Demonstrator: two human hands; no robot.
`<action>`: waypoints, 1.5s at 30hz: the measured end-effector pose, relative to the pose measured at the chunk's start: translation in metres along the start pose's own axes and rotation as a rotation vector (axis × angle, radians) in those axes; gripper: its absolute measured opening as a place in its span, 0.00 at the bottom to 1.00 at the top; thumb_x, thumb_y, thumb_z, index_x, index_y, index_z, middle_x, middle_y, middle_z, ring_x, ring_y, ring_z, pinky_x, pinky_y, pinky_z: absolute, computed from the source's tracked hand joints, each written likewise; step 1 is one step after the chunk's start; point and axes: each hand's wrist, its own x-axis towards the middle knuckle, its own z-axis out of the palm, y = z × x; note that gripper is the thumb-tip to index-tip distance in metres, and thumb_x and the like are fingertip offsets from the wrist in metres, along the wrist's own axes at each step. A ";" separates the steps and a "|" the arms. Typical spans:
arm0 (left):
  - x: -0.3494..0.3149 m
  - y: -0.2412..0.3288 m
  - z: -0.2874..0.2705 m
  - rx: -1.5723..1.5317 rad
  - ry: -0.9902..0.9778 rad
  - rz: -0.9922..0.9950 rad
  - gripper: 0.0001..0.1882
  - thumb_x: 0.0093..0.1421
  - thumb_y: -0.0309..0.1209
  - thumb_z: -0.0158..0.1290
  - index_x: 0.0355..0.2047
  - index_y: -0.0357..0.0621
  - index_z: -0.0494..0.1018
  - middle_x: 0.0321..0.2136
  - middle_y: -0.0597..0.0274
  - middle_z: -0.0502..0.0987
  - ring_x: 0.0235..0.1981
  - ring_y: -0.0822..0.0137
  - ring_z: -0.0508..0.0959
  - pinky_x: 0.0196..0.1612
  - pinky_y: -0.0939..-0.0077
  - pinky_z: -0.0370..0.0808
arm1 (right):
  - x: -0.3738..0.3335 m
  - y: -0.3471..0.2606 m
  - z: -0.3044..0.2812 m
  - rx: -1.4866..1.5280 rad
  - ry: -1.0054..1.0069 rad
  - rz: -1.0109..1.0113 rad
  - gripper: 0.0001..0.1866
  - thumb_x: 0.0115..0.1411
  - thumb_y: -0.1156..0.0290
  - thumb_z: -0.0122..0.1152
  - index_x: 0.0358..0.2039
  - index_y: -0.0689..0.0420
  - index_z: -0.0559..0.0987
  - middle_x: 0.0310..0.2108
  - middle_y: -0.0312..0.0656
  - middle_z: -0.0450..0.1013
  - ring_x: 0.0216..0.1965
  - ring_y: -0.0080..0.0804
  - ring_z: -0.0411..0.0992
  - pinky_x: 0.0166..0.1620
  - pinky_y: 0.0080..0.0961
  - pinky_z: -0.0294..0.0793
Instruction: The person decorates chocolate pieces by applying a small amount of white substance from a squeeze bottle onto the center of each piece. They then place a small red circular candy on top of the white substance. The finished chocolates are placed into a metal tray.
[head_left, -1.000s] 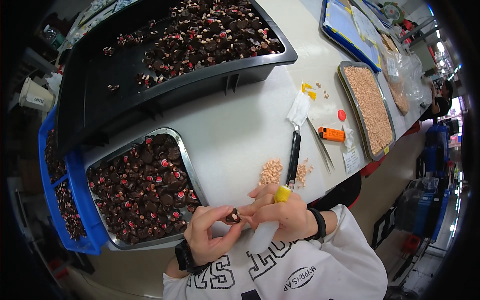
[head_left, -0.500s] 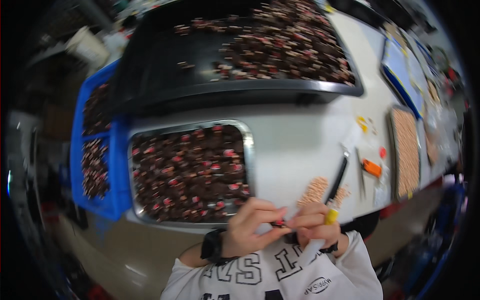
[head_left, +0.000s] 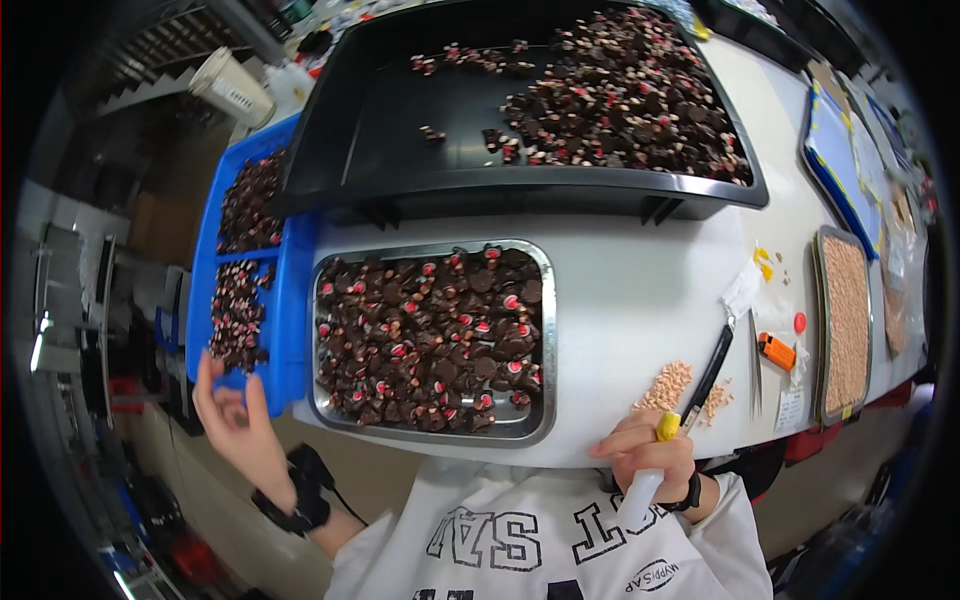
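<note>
Shown with left hand (head_left: pixel 243 437) spread-fingered at blue bin (head_left: pixel 292 340) of dark pieces (head_left: pixel 238 310), left of metal tray (head_left: pixel 549 395)—seemingly sited for easy reach—and right hand (head_left: pixel 650 455), fingers curled, gripping white tube (head_left: pixel 642 490) right of it.

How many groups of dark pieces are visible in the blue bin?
2: one far group, one near group by the left hand; the black tray may hide more.
</note>
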 end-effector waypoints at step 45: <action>-0.111 0.094 0.092 -1.389 -1.386 -0.580 0.27 0.53 0.16 0.51 0.52 0.34 0.55 0.42 0.52 0.67 0.41 0.71 0.70 0.43 0.79 0.70 | 0.000 -0.003 0.000 -0.192 -0.020 0.073 0.25 0.41 0.80 0.68 0.36 0.49 0.64 0.43 0.46 0.72 0.41 0.41 0.65 0.42 0.29 0.66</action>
